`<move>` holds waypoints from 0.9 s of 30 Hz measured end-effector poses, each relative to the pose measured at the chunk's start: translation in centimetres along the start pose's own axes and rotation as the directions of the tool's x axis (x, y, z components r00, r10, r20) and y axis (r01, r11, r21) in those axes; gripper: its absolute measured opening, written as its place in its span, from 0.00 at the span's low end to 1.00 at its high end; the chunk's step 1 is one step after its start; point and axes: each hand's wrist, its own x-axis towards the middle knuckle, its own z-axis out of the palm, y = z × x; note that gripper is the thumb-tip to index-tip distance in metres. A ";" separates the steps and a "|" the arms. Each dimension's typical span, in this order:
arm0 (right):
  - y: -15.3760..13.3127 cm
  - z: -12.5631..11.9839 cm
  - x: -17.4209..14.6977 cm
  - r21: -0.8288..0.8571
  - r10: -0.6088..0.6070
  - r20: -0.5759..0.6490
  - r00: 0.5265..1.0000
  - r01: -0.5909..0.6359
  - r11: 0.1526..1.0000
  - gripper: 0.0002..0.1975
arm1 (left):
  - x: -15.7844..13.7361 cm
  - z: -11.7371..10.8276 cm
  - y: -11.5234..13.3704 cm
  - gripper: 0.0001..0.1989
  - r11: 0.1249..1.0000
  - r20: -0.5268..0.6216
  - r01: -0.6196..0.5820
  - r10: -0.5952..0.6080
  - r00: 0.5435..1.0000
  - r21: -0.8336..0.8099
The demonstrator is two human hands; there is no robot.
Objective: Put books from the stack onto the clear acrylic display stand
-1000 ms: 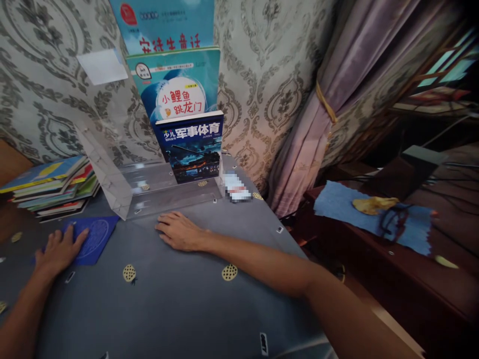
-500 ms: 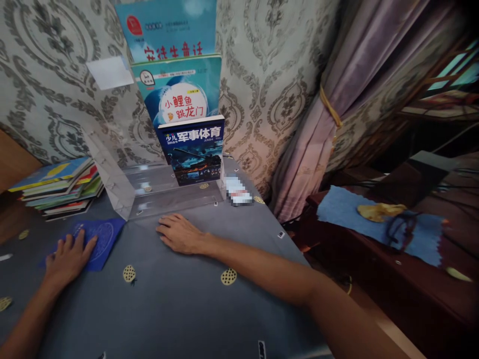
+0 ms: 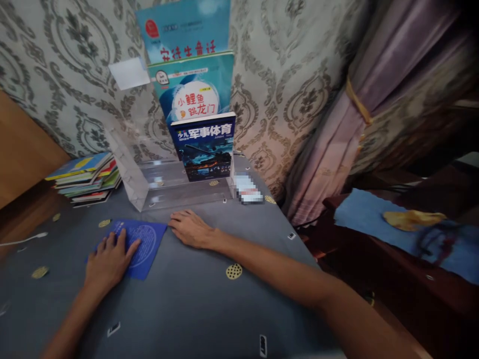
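My left hand (image 3: 108,259) lies flat, fingers spread, on a blue cloth (image 3: 145,249) with a pale circular print. The cloth rests on the grey tabletop, partly covered by that hand. My right hand (image 3: 190,229) rests palm down on the table with fingers stretched out, holding nothing. It sits by the cloth's right corner, just in front of a clear tiered display stand (image 3: 183,195). In the stand, a dark blue book (image 3: 207,149) leans upright at the front right. Behind it rise a teal book (image 3: 198,94) and a taller blue book (image 3: 187,30).
A stack of books (image 3: 90,177) lies left of the stand. A blurred-out item (image 3: 249,189) lies at its right. A white cable (image 3: 26,239) crosses the left edge. Beyond the table's right edge are a curtain (image 3: 325,139) and a dark red surface with a light blue cloth (image 3: 359,214).
My left hand has slid the blue cloth rightward across the table, covering a printed pineapple. My right hand stays by the stand. The view has turned slightly left.
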 end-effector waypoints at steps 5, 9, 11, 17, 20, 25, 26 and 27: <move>-0.2 -0.8 -3.1 0.026 -0.003 -0.029 1.000 0.004 1.000 0.11 | 1.2 -0.6 -2.2 0.33 0.997 -0.073 -0.007 0.002 0.997 -0.080; 0.1 -1.3 -6.4 0.011 0.003 -0.054 0.999 -0.003 1.000 0.13 | 2.5 2.5 -4.3 0.32 0.988 -0.144 -0.048 0.026 0.989 -0.149; 0.3 -1.4 -7.5 0.002 0.021 -0.065 0.998 -0.021 1.000 0.14 | 2.6 3.6 -4.1 0.32 0.988 -0.156 -0.045 0.021 0.988 -0.150; 0.4 -1.3 -8.0 0.017 0.023 -0.102 0.995 -0.021 1.000 0.16 | 1.0 3.0 -0.5 0.34 0.992 -0.150 -0.048 0.031 0.988 -0.114; -0.1 -1.5 -8.0 0.027 -0.001 -0.130 0.991 0.005 1.000 0.17 | 0.4 2.6 1.8 0.34 0.992 -0.169 -0.035 0.014 0.986 -0.118; -1.9 -1.8 -8.3 0.024 -0.074 -0.110 0.991 0.077 0.997 0.17 | -0.4 1.8 5.5 0.33 0.999 -0.207 -0.007 -0.001 0.978 -0.039; -2.4 -1.8 -8.4 0.033 -0.089 -0.091 0.992 0.092 0.995 0.17 | -0.6 1.4 6.3 0.33 1.000 -0.206 -0.009 0.006 0.978 -0.012; -2.8 -1.9 -8.4 0.046 -0.100 -0.068 0.993 0.104 0.994 0.17 | -0.9 0.9 7.1 0.33 1.000 -0.199 -0.013 0.015 0.980 0.013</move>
